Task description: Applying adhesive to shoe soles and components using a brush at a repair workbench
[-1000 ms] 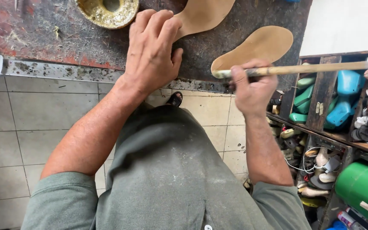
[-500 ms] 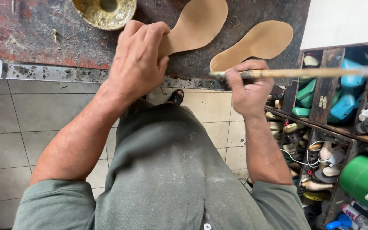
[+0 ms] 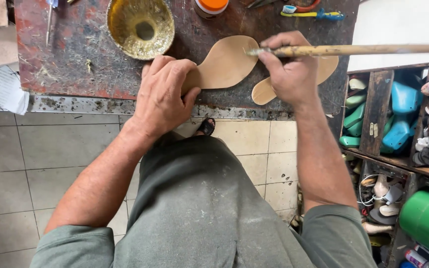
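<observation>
Head view, looking down: nearest is my lap in grey-green cloth, with pale floor tiles (image 3: 50,164) at nine o'clock and a rack of shoe lasts (image 3: 398,124) at three o'clock. Past my knees comes the worn bench (image 3: 65,59). My left hand (image 3: 162,97) lies palm down at its near edge, fingers curled over the narrow heel end of a tan insole (image 3: 224,64), pinning it flat. My right hand (image 3: 289,69), at two o'clock from the left, is closed around a long wooden brush (image 3: 353,49) that runs off toward three o'clock; its tip seems to touch the insole's broad end, though I can't tell for sure. A second insole (image 3: 264,92) lies mostly hidden under that hand. Farther off, at twelve o'clock, stands a yellow-crusted bowl (image 3: 140,27), an orange-lidded jar (image 3: 210,7) beside it, and a toothbrush (image 3: 311,12).
</observation>
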